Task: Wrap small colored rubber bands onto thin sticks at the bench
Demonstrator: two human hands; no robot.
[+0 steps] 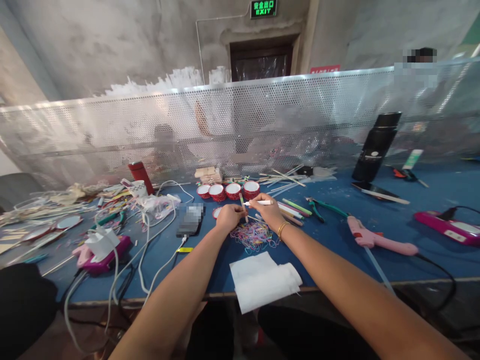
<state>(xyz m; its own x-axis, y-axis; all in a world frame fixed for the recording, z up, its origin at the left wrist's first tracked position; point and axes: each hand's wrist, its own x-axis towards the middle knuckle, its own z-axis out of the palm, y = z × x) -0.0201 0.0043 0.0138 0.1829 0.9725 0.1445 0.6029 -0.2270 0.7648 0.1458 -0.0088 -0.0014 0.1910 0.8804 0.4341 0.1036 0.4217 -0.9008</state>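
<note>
Above rubber band pile (254, 235): left hand (229, 217) pinches thin stick (243, 206); right hand (267, 210) grips white stick (258, 203).

Four small red-and-white drums (227, 191) in a row, a fifth (216, 212) partly hidden behind the left hand (229, 217). Two hands, left and right hand (267, 208). One pink glue gun (378, 239). One pair of green-handled pliers (318, 207). One black bottle (376, 147). One red bottle (141, 176). One folded white cloth (262, 280). One heap of coloured rubber bands (254, 235), too many to count. One blue table (337, 255).
</note>
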